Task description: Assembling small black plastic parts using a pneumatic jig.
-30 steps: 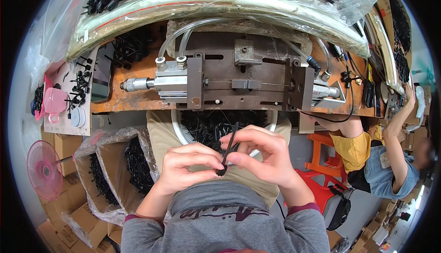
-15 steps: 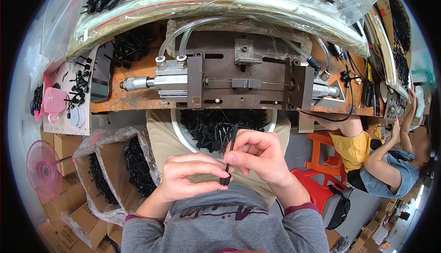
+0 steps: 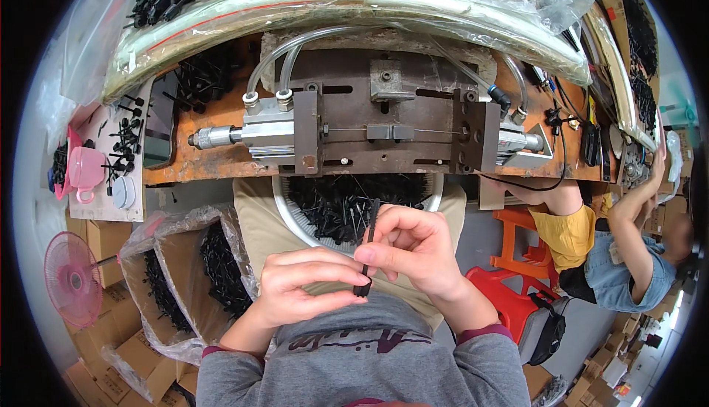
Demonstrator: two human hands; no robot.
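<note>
A slim black plastic rod with a thicker, cap-like lower end is held nearly upright in front of my body. My left hand pinches the thick end between thumb and fingers. Higher up, the thumb and forefinger of my right hand are closed on the shaft. Just beyond the hands, a white tub on my lap is filled with similar black parts with thin stems.
A brown metal fixture with silver cylinders and air hoses sits on the wooden bench. Lined cartons of black parts and a pink fan stand left. Red stools and a seated co-worker are at right.
My hands and the rod keep nearly the same pose. The view has shifted slightly, and the co-worker's arms at the right have moved.
</note>
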